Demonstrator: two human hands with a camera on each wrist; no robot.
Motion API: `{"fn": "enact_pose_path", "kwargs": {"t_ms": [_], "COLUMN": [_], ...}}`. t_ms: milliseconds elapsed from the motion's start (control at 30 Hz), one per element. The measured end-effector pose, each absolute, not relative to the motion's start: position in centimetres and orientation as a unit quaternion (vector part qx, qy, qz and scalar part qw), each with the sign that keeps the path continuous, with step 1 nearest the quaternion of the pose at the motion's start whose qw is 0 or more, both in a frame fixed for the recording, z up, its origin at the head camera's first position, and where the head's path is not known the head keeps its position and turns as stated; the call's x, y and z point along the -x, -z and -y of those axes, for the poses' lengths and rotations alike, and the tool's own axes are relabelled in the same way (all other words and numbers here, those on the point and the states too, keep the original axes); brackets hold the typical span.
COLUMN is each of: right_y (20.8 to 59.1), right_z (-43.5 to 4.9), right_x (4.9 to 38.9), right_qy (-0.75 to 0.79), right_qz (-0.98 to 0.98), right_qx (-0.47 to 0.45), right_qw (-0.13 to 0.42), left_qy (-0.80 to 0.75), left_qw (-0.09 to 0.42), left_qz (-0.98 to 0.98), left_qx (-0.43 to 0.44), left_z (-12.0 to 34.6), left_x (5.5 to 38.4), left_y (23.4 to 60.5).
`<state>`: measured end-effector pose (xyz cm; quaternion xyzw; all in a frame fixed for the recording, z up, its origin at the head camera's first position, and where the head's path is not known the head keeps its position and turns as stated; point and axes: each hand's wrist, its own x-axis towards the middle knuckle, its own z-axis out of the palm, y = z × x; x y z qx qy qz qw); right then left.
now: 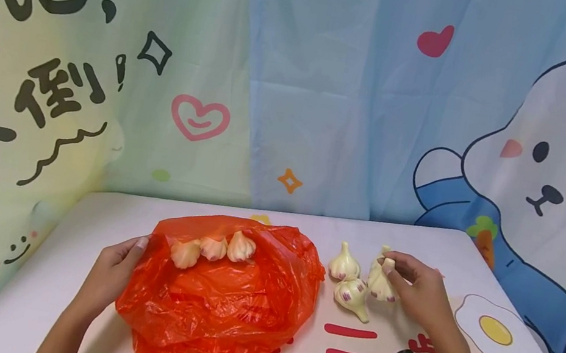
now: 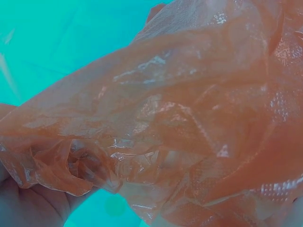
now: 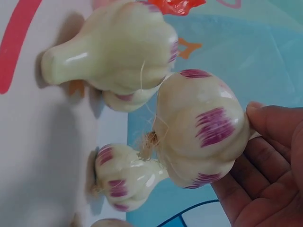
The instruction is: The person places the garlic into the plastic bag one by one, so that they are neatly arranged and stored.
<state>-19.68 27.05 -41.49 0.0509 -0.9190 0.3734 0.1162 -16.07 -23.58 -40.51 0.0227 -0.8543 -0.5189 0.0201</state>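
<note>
- Right wrist view: the right hand (image 3: 270, 177), thumb and fingers narrowed at the neck end, pinches a garlic bulb (image 3: 203, 125); root tuft (image 3: 150, 139) directed away from the palm.
- Handling (inferred): bulb light and firm, its gloss suggesting some slip; the slim neck offers surer purchase than the round body.
- Left of this grip, head view: upright bulb (image 1: 345, 265) and lying bulb (image 1: 352, 295), near each other; just beyond the held one, rear bulb (image 1: 374, 269).
- Farther left: red plastic bag (image 1: 213, 338), its left rim pinched by the left hand (image 1: 114, 268). Film thin, soft, probably easily torn; best taken by a gathered fold.
- Right of the left grip: three orange-tinted bulbs (image 1: 213, 247) at the bag's far part; inside or beneath film, cannot tell.
- Beyond both grips: far table edge (image 1: 310, 218), then hanging cloth (image 1: 309, 82). Lateral room appears greatest right of the right hand, over the egg print (image 1: 494, 330).
</note>
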Motion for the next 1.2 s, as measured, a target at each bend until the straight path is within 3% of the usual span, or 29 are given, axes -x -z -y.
{"fn": "enact_pose_path", "kwargs": {"t_ms": [1000, 1200], "right_y": [40.4, 40.3], "right_z": [-23.5, -22.4], "right_x": [20.5, 20.9], "right_qy": [-0.416, -0.439], "right_qz": [0.887, 0.876], "right_qx": [-0.131, -0.146], "right_qw": [0.151, 0.137], "left_qy": [0.540, 0.532], "left_qw": [0.029, 0.035], "left_qz": [0.841, 0.846], "left_qx": [-0.026, -0.026], "left_z": [23.8, 23.8], "left_x": [16.0, 16.0], "left_y": [40.2, 40.2]}}
